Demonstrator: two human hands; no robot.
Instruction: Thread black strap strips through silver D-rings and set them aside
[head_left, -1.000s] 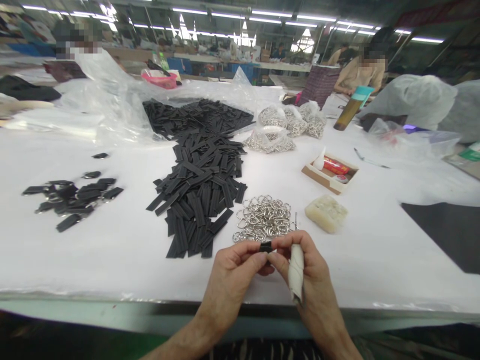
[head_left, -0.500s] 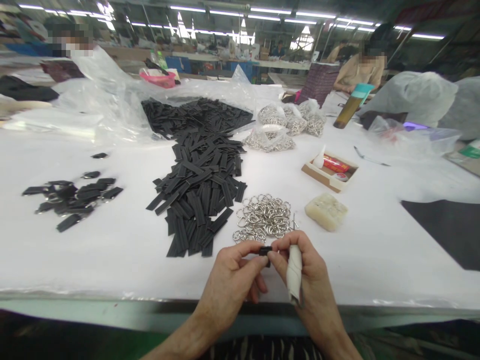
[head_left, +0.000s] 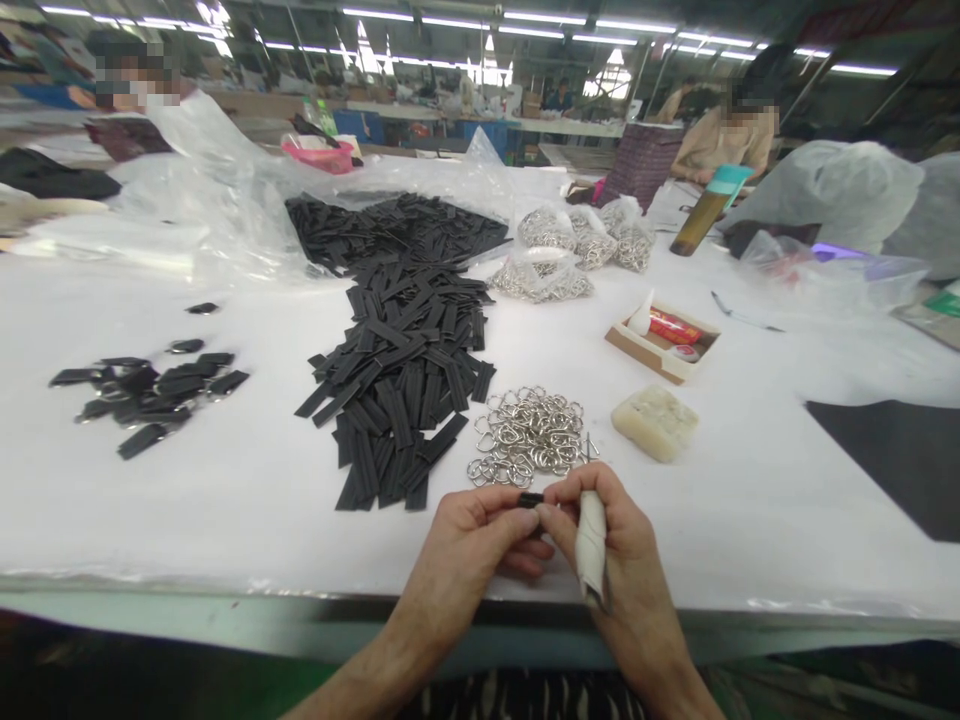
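Between the fingertips of both hands is a small black strip (head_left: 531, 499), folded and mostly covered by the fingers. My left hand (head_left: 472, 545) pinches it from the left. My right hand (head_left: 619, 540) pinches it from the right and also holds a thin pointed awl with a white wrapped handle (head_left: 591, 545) in its palm, point facing away. Just beyond the hands lies a pile of silver metal D-rings (head_left: 534, 435). Left of the rings, a long heap of black strips (head_left: 401, 370) runs back over the table. Whether a ring sits inside the held strip is hidden.
At left lie several black strips with rings (head_left: 154, 390). Right of the rings are a waxy yellowish block (head_left: 655, 423) and a small box (head_left: 656, 358) with a red tube. Bags of rings (head_left: 544, 275), a bottle (head_left: 709, 212) and a dark sheet (head_left: 900, 460) lie farther off. Co-workers sit behind.
The fingers of my left hand have curled in closer under the black strip, and less of the strip shows below the thumbs. The awl stays in my right hand.
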